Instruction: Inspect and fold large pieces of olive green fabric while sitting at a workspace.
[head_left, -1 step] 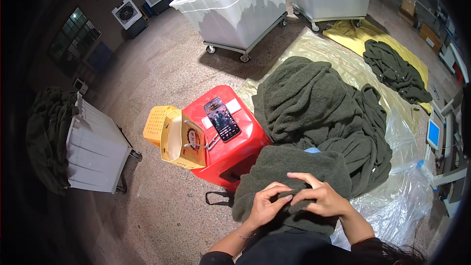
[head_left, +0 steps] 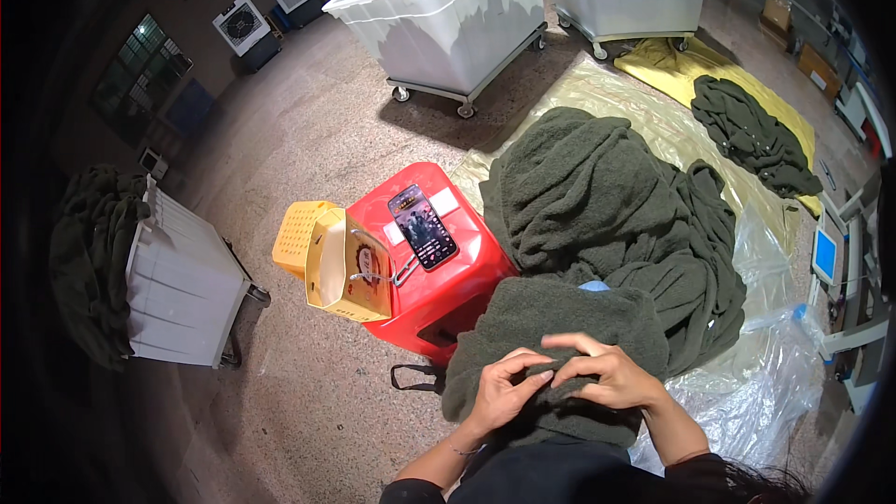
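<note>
A dark green fleece fabric [head_left: 523,317] lies bunched across my lap. My left hand [head_left: 506,392] pinches a fold of it between thumb and fingers. Close beside it, my right hand [head_left: 614,377] grips the same cloth with bent fingers, its index finger reaching toward the left hand. The fingertips of both hands nearly meet; anything small between them cannot be made out. Just beyond, a large heap of the same green fleece [head_left: 588,187] rests on plastic sheeting, with a small light-blue patch [head_left: 594,287] showing at its near edge.
Left of the cloth stands a red stool [head_left: 481,257] bearing a phone [head_left: 422,227] and a yellow paper box [head_left: 322,266]. White wheeled bins [head_left: 467,23] stand at the back, another [head_left: 182,280] at left. More green fabric [head_left: 751,135] lies on a yellow sheet [head_left: 681,70]; clear plastic [head_left: 756,392] spreads at right.
The right hand's fingers have shifted very slightly down and to the left over the fabric. Everything else looks the same.
</note>
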`<state>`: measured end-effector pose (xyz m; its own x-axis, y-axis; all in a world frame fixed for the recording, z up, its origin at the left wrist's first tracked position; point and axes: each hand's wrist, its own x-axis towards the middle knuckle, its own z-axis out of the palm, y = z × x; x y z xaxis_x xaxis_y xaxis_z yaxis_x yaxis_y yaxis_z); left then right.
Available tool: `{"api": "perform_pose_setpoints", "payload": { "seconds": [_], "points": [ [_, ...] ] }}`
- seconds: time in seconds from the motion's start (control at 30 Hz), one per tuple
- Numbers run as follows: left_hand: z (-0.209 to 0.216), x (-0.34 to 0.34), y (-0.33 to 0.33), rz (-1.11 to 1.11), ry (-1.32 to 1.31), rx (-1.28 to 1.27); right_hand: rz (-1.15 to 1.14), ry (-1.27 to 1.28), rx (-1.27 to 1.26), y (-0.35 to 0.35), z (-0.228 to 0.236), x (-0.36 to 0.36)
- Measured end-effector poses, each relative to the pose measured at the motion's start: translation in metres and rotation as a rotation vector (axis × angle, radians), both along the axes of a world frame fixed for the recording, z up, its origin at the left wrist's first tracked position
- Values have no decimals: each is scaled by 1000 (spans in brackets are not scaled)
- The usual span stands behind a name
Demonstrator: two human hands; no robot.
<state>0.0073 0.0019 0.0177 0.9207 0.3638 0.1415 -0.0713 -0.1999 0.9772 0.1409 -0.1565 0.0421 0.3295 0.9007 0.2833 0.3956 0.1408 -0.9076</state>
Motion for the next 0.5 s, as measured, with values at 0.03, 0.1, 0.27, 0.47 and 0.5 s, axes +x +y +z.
{"api": "perform_pose_setpoints", "payload": {
  "seconds": [0.03, 0.1, 0.27, 0.47, 0.5],
  "points": [
    [2, 0, 1, -27, 67, -56, 62, 59, -37, -2, -7, 1],
    [18, -3, 2, -30, 218, -119, 114, 97, -109, -1, -6, -2],
    [3, -7, 0, 96, 281, -168, -12, 15, -105, 5, -9, -12],
    [-18, 14, 0, 403, 164, -407, -45, -246, -121, 20, -13, -23],
    [-17, 19, -2, 432, 153, -526, -47, -241, -100, 23, -13, -24]
  ]
}}
